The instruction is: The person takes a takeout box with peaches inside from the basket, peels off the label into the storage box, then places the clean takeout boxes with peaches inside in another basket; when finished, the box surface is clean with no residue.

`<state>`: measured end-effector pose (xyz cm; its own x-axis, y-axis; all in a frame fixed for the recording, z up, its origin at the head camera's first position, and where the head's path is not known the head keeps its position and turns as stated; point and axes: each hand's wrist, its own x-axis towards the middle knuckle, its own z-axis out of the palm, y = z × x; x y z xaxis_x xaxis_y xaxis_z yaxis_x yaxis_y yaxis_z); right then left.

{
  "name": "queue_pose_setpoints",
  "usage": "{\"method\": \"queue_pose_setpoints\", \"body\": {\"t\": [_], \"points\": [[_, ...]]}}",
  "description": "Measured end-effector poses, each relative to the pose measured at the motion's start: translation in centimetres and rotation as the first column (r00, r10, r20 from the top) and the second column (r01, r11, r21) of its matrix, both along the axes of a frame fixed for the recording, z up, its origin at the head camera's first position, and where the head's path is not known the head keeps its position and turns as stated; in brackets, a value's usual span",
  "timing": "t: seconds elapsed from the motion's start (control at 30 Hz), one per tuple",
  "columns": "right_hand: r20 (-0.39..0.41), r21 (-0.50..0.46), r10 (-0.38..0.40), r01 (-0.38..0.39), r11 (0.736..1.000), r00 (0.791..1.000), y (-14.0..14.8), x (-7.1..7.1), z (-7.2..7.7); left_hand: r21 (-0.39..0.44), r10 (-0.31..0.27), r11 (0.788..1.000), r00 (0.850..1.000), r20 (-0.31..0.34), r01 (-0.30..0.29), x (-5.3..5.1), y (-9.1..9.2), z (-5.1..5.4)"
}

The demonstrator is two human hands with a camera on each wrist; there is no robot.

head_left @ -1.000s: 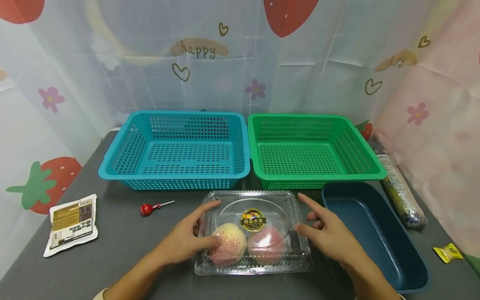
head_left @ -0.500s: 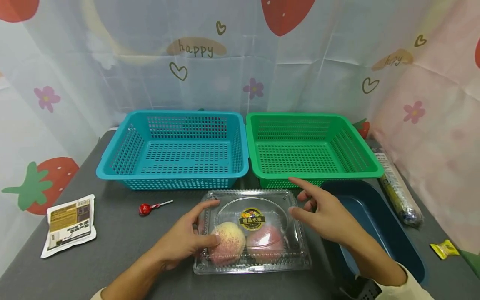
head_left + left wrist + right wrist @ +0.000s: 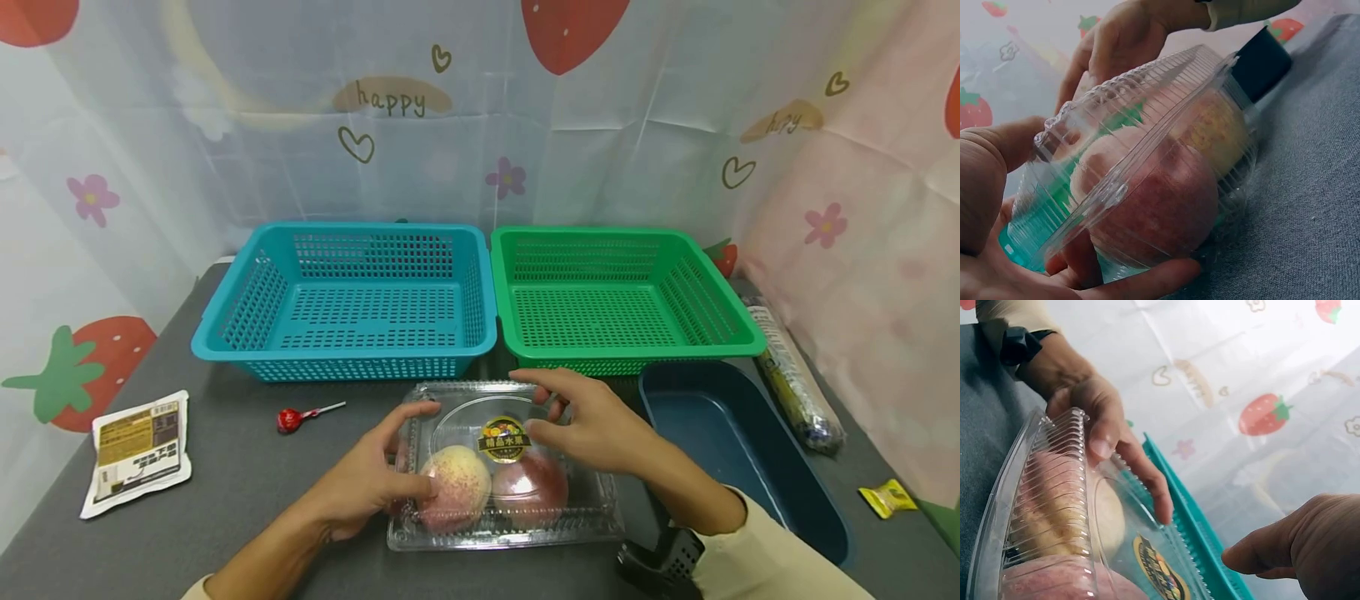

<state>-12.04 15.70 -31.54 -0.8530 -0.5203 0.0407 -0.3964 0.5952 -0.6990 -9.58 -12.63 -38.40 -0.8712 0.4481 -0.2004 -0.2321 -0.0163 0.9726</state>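
Box [image 3: 500, 442] at 6 o'clock on desk [image 3: 232, 467]: my L hand [image 3: 371, 483] grips its 9 o'clock side, prob. to steady it; R hand [image 3: 588, 421], fingers loosely apart, hangs over its 1 o'clock corner.

Gray table [image 3: 240, 467] — box [image 3: 502, 540], tub [image 3: 727, 442], lollipop [image 3: 289, 420], blue basket [image 3: 345, 354], green basket [image 3: 645, 354]

the head view is evenly lit, with soft glints on the clear box [image 3: 493, 482]; the left wrist view looks dimmer, the right wrist view's curtain [image 3: 1300, 347] washed pale.
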Motion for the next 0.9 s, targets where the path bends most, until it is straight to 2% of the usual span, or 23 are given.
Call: {"method": "queue_pose_setpoints", "body": {"t": [0.27, 0.47, 0.67, 0.9], "points": [[0.004, 0.024, 0.021, -0.022, 0.999, 1.0, -1.1, -0.7, -0.8, 0.061, -0.054, 0.997, 0.998, 0.016, 0.053, 0.0, -0.4, -0.4], [-0.036, 0.045, 0.019, -0.018, 0.999, 0.999, -1.7, -0.7, -1.3, 0.065, -0.042, 0.997, 0.999, 0.003, 0.042, 0.0, -0.4, -0.6], [-0.087, 0.106, -0.022, 0.031, 0.994, 0.996, -2.3, -0.7, -1.5, 0.036, -0.028, 0.999, 1.0, 0.006, 0.028, 0.0, -0.3, -0.6], [-0.066, 0.149, -0.14, 0.148, 0.978, 0.988, -3.4, -0.9, -1.5, 0.036, -0.02, 0.999, 1.0, -0.002, 0.02, 0.2, -0.1, -0.5]]}}
